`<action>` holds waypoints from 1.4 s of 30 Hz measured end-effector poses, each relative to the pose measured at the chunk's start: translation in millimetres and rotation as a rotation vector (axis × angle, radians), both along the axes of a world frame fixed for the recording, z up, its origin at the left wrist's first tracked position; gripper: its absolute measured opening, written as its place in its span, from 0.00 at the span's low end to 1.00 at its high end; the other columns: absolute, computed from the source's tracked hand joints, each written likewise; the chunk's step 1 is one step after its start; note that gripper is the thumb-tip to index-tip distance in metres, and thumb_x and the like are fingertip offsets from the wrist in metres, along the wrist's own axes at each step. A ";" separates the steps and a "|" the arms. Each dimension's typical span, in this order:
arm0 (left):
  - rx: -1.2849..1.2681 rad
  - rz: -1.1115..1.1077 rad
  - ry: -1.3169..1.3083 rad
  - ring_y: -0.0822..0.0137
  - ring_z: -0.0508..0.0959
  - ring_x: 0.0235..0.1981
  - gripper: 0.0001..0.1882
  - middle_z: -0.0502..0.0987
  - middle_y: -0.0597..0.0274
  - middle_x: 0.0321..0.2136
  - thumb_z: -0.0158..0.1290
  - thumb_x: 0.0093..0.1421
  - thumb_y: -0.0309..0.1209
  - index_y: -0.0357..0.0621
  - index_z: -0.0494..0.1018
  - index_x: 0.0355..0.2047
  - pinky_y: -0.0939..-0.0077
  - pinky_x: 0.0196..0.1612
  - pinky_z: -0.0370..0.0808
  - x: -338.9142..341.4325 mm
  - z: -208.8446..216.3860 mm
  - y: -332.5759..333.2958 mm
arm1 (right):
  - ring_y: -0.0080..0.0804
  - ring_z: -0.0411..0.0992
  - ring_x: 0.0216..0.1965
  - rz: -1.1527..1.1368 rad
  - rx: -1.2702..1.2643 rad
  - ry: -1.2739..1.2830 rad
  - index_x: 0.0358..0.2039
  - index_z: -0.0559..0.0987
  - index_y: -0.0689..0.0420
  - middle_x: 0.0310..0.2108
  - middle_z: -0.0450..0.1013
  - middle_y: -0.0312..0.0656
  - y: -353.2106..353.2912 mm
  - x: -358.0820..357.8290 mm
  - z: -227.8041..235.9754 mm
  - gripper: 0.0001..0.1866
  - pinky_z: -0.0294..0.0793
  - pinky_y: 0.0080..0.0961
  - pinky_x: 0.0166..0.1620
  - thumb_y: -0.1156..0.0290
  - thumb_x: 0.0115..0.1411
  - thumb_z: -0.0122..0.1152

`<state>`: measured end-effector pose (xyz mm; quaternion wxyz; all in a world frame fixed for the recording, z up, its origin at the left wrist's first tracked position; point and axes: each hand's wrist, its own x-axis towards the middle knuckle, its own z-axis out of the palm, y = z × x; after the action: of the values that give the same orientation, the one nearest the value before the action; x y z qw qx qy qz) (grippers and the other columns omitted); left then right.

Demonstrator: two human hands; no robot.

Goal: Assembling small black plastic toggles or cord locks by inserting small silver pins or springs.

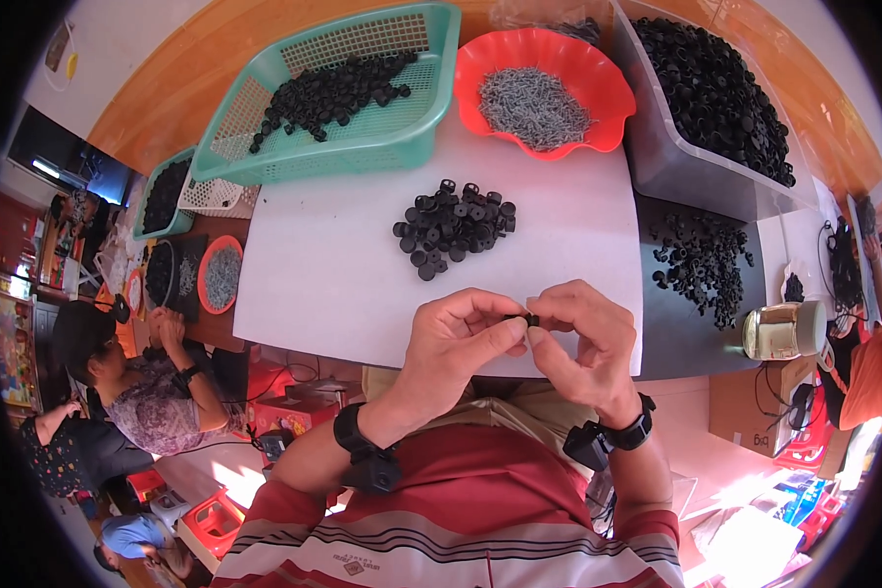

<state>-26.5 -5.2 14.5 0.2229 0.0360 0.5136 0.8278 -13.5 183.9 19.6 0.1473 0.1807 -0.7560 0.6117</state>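
Note:
Above the near edge of the white board (333,284), my two hands meet fingertip to fingertip. My left hand (456,338) pinches a small black plastic part (530,320) between thumb and forefinger. From the other side, the thumb and forefinger of my right hand (588,343) close on the same spot; whether they grip this part or a tiny piece against it is hidden. Just beyond my hands lies a pile of round black plastic caps (451,230). Farther back, a red scalloped bowl (608,73) holds many grey screws (534,106).
A green basket (363,157) of black parts stands at the back left, a clear bin (696,186) of black pieces at the back right. Small black parts (701,265) lie on the dark tabletop at right, near a jar (784,330). Another person (157,382) works at left.

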 end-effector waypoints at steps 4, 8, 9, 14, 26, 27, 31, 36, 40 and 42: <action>0.038 -0.001 -0.049 0.70 0.82 0.38 0.10 0.82 0.57 0.37 0.57 0.67 0.22 0.31 0.76 0.47 0.74 0.45 0.82 -0.4 0.2 -0.9 | 0.32 0.80 0.32 0.024 0.039 0.035 0.43 0.83 0.65 0.35 0.78 0.47 2.4 -0.2 -0.7 0.13 0.81 0.24 0.36 0.84 0.55 0.65; 0.095 -0.010 -0.091 0.69 0.83 0.38 0.10 0.82 0.56 0.38 0.58 0.67 0.22 0.32 0.76 0.47 0.73 0.45 0.83 -1.9 -1.7 -2.7 | 0.35 0.80 0.34 0.008 0.053 0.016 0.45 0.82 0.65 0.36 0.78 0.47 0.5 1.3 -1.9 0.13 0.80 0.26 0.37 0.84 0.59 0.66; 0.109 -0.012 -0.101 0.69 0.83 0.38 0.10 0.82 0.56 0.38 0.58 0.67 0.23 0.32 0.76 0.47 0.72 0.45 0.83 -1.9 -2.2 -3.1 | 0.37 0.80 0.34 0.011 0.073 0.024 0.46 0.81 0.64 0.37 0.77 0.47 0.6 1.2 -2.9 0.13 0.80 0.27 0.37 0.83 0.60 0.65; 0.141 -0.017 -0.119 0.69 0.83 0.38 0.10 0.82 0.57 0.39 0.58 0.67 0.23 0.33 0.76 0.47 0.73 0.45 0.83 -1.2 -3.5 -3.2 | 0.41 0.79 0.34 -0.006 0.135 0.073 0.47 0.79 0.63 0.38 0.77 0.48 -0.6 0.5 -4.4 0.13 0.80 0.30 0.36 0.82 0.61 0.65; 0.158 -0.038 -0.153 0.70 0.82 0.38 0.10 0.81 0.59 0.38 0.58 0.67 0.24 0.36 0.77 0.47 0.74 0.45 0.83 0.1 -3.1 -5.2 | 0.40 0.78 0.34 -0.019 0.157 0.101 0.47 0.81 0.61 0.38 0.77 0.46 -1.4 3.3 -4.0 0.14 0.79 0.30 0.35 0.81 0.60 0.67; 0.165 -0.034 -0.151 0.70 0.82 0.37 0.09 0.81 0.59 0.38 0.58 0.67 0.23 0.36 0.76 0.47 0.74 0.44 0.83 0.1 -3.3 -4.9 | 0.39 0.78 0.34 -0.019 0.145 0.106 0.47 0.81 0.61 0.38 0.76 0.46 -1.7 3.5 -4.3 0.15 0.79 0.29 0.35 0.82 0.59 0.68; 0.206 -0.041 -0.155 0.70 0.82 0.37 0.08 0.81 0.59 0.38 0.58 0.67 0.23 0.36 0.76 0.45 0.73 0.43 0.83 -0.1 -4.5 -3.5 | 0.35 0.77 0.34 0.009 0.077 0.093 0.49 0.83 0.60 0.37 0.76 0.44 -0.5 4.0 -6.6 0.17 0.78 0.26 0.35 0.83 0.58 0.68; 0.225 -0.058 -0.168 0.70 0.82 0.37 0.07 0.81 0.59 0.38 0.58 0.66 0.23 0.37 0.76 0.44 0.73 0.43 0.83 -1.0 -4.2 -3.4 | 0.33 0.77 0.34 0.046 0.018 0.026 0.50 0.83 0.59 0.38 0.77 0.44 1.4 6.5 -8.0 0.19 0.77 0.24 0.35 0.82 0.57 0.70; 0.215 -0.064 -0.161 0.70 0.82 0.37 0.08 0.81 0.58 0.38 0.59 0.65 0.22 0.37 0.76 0.44 0.74 0.42 0.83 -1.0 -3.5 -3.0 | 0.33 0.78 0.34 0.042 0.021 0.046 0.49 0.84 0.60 0.38 0.78 0.45 2.8 6.3 -8.5 0.19 0.78 0.24 0.35 0.82 0.56 0.71; 0.213 -0.068 -0.156 0.70 0.82 0.37 0.07 0.81 0.58 0.38 0.59 0.65 0.22 0.36 0.76 0.44 0.74 0.42 0.83 -1.7 -3.7 -3.3 | 0.34 0.79 0.34 0.036 0.004 0.038 0.49 0.84 0.60 0.38 0.78 0.46 2.0 6.8 -8.5 0.18 0.78 0.24 0.36 0.82 0.56 0.71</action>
<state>-28.2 -8.4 10.8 0.2850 0.0124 0.4025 0.8699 -6.7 185.8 11.0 0.1503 0.2062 -0.7508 0.6093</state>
